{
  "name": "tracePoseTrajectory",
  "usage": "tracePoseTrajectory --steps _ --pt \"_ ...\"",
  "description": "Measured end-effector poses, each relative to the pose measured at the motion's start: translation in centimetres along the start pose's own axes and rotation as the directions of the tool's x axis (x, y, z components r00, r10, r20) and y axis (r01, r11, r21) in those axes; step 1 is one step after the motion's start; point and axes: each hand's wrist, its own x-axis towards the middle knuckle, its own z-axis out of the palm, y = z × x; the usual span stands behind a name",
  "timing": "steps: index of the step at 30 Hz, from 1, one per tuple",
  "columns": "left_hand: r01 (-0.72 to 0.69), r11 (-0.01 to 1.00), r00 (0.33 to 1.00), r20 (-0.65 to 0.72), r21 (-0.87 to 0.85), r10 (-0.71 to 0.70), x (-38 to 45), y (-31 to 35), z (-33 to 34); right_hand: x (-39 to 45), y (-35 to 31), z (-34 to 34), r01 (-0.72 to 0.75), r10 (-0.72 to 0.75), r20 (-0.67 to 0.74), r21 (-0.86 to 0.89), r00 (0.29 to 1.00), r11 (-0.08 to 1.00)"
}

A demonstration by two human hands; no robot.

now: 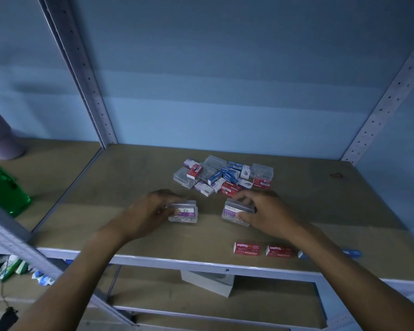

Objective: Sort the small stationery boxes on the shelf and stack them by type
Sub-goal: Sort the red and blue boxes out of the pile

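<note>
On the brown shelf board (pixel 129 177) lies a mixed pile of small stationery boxes (pixel 225 175): clear plastic clip boxes, red, blue and white-purple ones. My left hand (pixel 151 211) grips a clear paper clip box (pixel 184 212) with a purple label, resting on the board. My right hand (pixel 265 209) grips a second clear paper clip box (pixel 233 212), tilted slightly. Near the front edge lie two red staples boxes (pixel 246 248) (pixel 280 251) side by side, and a blue box (pixel 351 253) partly hidden behind my right forearm.
Perforated metal uprights (pixel 91 91) (pixel 390 99) frame the bay. A green plastic bottle (pixel 3 187) and a lilac cylinder (pixel 3 139) stand on the neighbouring shelf at left. A grey box (pixel 208 283) sits on the lower shelf. Packets lie low at left.
</note>
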Motion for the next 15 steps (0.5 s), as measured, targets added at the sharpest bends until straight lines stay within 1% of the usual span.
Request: tracePoseTrajectory --steps 4,8,10,15 --pt "0.076 0.996 0.997 -0.007 0.047 -0.076 -4.3 -2.3 -2.3 0.9 -3.7 1.8 0.092 -0.093 0.028 0.037 0.995 0.995" --pt "0.129 0.990 0.992 0.000 0.057 -0.129 -7.8 -3.9 -4.1 1.8 -7.6 4.0 0.174 -0.181 0.085 0.085 0.980 0.981" --pt "0.145 0.988 0.989 0.000 0.044 -0.145 -9.3 -4.5 -4.8 2.0 -9.4 4.9 0.210 -0.218 0.101 0.081 0.971 0.974" --pt "0.173 0.984 0.985 0.018 0.032 -0.174 -11.5 -5.2 -5.7 2.1 -12.5 6.9 0.228 -0.246 0.169 0.117 0.955 0.967"
